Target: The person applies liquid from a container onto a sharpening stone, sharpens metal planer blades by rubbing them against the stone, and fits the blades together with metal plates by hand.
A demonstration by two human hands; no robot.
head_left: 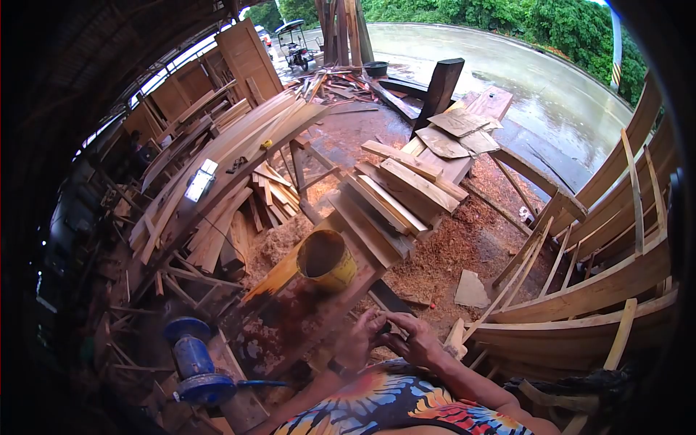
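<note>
Both hands meet close to the chest at the near end of a stained, paint-blotched wooden bench (290,319). The left hand (360,337) and right hand (419,339) curl narrowly around a small dark object (384,328), too small to identify. Just beyond them a round yellow tin (328,259) stands open on the bench. Flat, rough-sawn boards (395,192) are stacked along the far end. A blue cylindrical grinder (192,359) sits off the left edge, above reddish sawdust (449,250).
</note>
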